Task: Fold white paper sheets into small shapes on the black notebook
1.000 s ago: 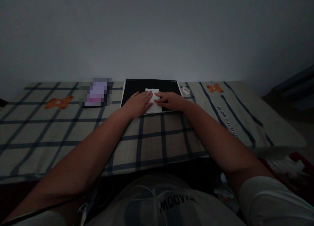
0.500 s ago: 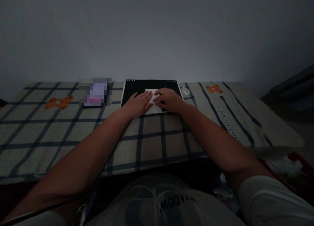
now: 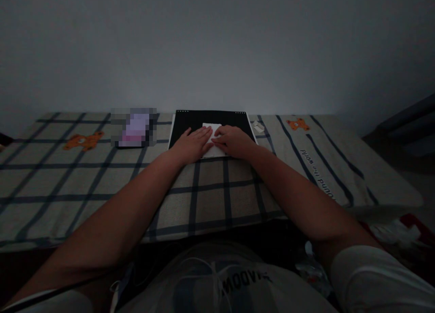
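A small piece of white paper point(image 3: 212, 152) lies on a black board with white edges point(image 3: 190, 119) near the wall. From the left, my left hand point(image 3: 190, 145) rests flat on the paper, its fingers stretched out and the thumb apart. My right hand point(image 3: 234, 140) is at the paper's right side, fingers bent and thumb drawn close to the forefinger, closed on the paper. The right fingers cover part of the sheet, so its right edge is mostly hidden.
A striped cloth point(image 3: 210, 199) with bear prints covers the table. To the left lies a phone-like object point(image 3: 136, 129), blurred by pixels. A small crumpled whitish scrap point(image 3: 258, 127) sits right of the board. The wall point(image 3: 210, 50) rises behind.
My right fingers have drawn closer together over the paper. My left hand stays flat in nearly the same place. The whole view has shifted slightly.
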Motion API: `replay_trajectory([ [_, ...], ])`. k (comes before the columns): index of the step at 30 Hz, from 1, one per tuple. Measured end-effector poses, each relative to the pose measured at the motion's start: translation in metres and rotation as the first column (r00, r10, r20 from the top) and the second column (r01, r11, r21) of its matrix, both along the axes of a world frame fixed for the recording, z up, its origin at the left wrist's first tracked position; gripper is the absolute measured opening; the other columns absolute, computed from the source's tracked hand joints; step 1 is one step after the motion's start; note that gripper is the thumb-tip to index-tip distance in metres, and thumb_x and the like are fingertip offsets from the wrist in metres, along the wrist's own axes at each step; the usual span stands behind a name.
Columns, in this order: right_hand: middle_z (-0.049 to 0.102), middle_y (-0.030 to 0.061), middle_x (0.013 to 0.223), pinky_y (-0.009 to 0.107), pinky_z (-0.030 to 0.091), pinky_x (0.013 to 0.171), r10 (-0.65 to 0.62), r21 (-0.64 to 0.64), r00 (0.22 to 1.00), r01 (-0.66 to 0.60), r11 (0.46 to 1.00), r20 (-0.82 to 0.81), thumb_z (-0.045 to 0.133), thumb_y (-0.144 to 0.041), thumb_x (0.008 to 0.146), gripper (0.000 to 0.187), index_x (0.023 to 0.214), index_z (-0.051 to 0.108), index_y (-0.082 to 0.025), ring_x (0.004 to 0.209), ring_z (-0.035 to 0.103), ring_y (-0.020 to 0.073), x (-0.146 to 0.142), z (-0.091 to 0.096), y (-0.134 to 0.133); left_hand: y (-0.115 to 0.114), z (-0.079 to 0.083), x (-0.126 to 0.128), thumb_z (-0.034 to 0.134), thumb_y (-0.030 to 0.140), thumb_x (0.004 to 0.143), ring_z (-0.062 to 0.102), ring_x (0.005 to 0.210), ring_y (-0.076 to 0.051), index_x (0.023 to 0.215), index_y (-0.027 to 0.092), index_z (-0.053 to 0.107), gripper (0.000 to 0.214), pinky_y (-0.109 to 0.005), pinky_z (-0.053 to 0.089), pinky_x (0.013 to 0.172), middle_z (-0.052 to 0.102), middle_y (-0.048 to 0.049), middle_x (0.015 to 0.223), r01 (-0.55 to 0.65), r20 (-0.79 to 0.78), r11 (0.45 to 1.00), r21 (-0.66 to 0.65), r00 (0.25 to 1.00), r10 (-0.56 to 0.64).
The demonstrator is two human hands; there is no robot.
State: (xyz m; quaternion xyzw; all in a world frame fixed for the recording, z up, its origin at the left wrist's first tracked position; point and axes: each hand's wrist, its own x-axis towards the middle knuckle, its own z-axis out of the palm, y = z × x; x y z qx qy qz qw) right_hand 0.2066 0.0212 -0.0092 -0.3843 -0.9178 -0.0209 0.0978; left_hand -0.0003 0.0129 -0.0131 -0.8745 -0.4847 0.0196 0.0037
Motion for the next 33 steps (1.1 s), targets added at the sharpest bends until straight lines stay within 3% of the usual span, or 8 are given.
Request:
replay_trajectory([
  [6,0.071,0.0142,0.136,0.042,0.046,0.097,0.015,0.045,0.999,-0.014,0.999,-0.029,0.049,-0.030,0.108,0.036,0.122,0.080,-0.018,0.121,0.062,0.0287,0.0024,-0.0049,0.0001,0.0015,-0.0031,-0.0005,0.024,0.042,0.113,0.029,0.163,-0.025,0.169,0.015,0.029,0.062,-0.053,0.019,0.132,0.031,-0.0132,0.174,-0.001,0.011,1.000,0.013,1.000,0.001],
  [12,0.070,0.0137,0.142,0.042,0.048,0.105,0.065,-0.019,0.993,-0.067,0.998,-0.095,0.052,-0.030,0.107,0.035,0.125,0.079,-0.018,0.128,0.062,0.0278,0.0058,-0.0062,0.0020,-0.0001,-0.0013,0.0010,0.025,0.041,0.113,0.028,0.163,-0.025,0.169,0.014,0.030,0.062,-0.054,0.019,0.132,0.030,-0.0133,0.175,0.002,0.010,1.000,0.011,1.000,-0.002],
  [21,0.069,0.0160,0.142,0.044,0.050,0.108,0.006,-0.034,0.990,-0.011,0.999,-0.139,0.072,-0.050,0.096,0.048,0.131,0.075,-0.017,0.130,0.063,0.0318,0.0035,-0.0042,-0.0058,-0.0017,-0.0019,0.0013,0.027,0.041,0.113,0.030,0.162,-0.024,0.168,0.020,0.032,0.060,-0.052,0.020,0.132,0.031,-0.0093,0.175,-0.009,0.047,1.000,0.019,0.999,0.008],
  [33,0.066,0.0161,0.148,0.049,0.045,0.118,0.011,-0.071,0.986,-0.023,0.997,-0.168,0.069,-0.044,0.098,0.048,0.137,0.072,-0.017,0.139,0.058,0.0322,0.0020,-0.0055,-0.0050,0.0054,-0.0047,-0.0008,0.027,0.042,0.113,0.027,0.163,-0.024,0.169,0.017,0.030,0.062,-0.051,0.020,0.132,0.028,-0.0084,0.176,-0.028,0.070,1.000,0.000,0.997,0.028],
])
